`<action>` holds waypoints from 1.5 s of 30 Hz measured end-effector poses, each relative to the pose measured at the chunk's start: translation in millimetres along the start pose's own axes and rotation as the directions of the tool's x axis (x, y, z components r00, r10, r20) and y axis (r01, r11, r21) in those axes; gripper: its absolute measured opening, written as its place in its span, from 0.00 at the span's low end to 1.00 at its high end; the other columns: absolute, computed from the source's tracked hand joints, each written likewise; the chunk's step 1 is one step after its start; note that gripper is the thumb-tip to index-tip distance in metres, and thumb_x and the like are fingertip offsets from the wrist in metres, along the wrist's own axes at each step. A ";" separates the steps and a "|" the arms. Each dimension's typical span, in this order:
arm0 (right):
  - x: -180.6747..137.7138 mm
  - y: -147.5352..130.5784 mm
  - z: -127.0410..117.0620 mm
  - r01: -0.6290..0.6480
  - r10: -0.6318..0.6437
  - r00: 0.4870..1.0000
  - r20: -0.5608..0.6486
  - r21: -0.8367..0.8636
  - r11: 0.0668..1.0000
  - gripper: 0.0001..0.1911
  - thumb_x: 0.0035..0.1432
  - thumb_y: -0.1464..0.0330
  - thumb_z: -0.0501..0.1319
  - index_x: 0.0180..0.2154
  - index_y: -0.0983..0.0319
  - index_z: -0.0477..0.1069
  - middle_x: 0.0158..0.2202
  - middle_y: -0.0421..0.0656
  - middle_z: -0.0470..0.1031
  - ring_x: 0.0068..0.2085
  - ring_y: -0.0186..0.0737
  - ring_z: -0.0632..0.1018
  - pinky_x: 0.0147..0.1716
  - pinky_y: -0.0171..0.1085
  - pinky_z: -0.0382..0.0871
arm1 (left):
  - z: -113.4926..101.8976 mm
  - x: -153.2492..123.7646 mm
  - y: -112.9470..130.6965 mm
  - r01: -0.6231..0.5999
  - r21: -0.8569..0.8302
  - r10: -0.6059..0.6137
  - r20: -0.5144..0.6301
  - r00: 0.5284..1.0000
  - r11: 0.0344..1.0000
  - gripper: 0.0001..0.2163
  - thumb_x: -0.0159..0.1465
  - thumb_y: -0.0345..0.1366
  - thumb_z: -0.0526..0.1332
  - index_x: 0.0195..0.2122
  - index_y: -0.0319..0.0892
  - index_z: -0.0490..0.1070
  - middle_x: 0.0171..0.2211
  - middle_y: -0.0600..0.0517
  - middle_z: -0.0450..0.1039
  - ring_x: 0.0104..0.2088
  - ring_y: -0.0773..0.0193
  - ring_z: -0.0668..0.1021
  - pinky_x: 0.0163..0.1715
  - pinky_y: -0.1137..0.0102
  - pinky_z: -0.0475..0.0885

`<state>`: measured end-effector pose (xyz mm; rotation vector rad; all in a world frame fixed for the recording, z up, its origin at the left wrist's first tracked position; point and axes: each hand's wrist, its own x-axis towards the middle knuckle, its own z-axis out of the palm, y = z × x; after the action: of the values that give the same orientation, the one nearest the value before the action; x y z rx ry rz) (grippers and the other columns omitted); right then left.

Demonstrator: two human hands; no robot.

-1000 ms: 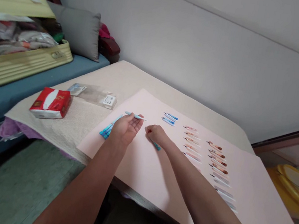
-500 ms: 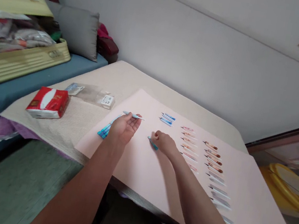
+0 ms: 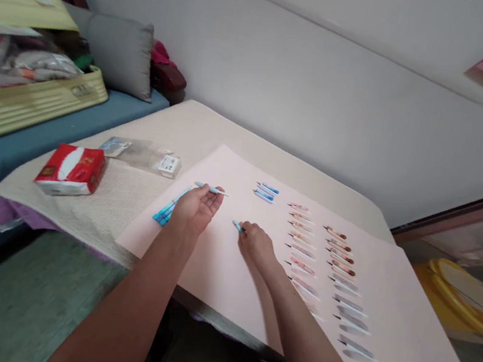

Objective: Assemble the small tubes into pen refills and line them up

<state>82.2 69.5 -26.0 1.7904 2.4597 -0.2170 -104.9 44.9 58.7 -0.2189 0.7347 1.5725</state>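
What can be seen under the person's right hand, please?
One end of a blue pen-like item shows past the right hand, over the pink sheet. The hand covers the rest, and whatever lies directly beneath.

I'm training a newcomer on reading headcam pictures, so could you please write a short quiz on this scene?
1. Multiple choice: what colour is the slim, tapered pen in the left hand? A) black B) pale blue C) red
2. True or false: the boxy red-and-white plastic tissue pack lies on the cream woven cloth, apart from the large flat pink sheet.
3. Open: what does the right hand hold?

Key:
1. B, pale blue.
2. True.
3. A blue-green pen; one end shows, while the hand hides the rest.
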 end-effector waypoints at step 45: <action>19.6 5.9 -8.1 0.161 -0.167 0.986 0.023 0.148 0.976 0.26 0.52 0.73 0.53 0.54 0.53 0.62 0.36 0.42 0.75 0.34 0.39 0.74 0.32 0.33 0.60 | -1.7 2.2 -0.3 0.026 -0.007 -0.025 0.031 0.999 1.000 0.05 0.63 0.24 0.53 0.30 0.36 0.65 0.30 0.45 0.73 0.30 0.66 0.78 0.28 0.73 0.77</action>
<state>81.8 91.0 -21.4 1.6174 2.6301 -0.4483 -105.4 45.7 56.1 -0.2077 0.6995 1.5512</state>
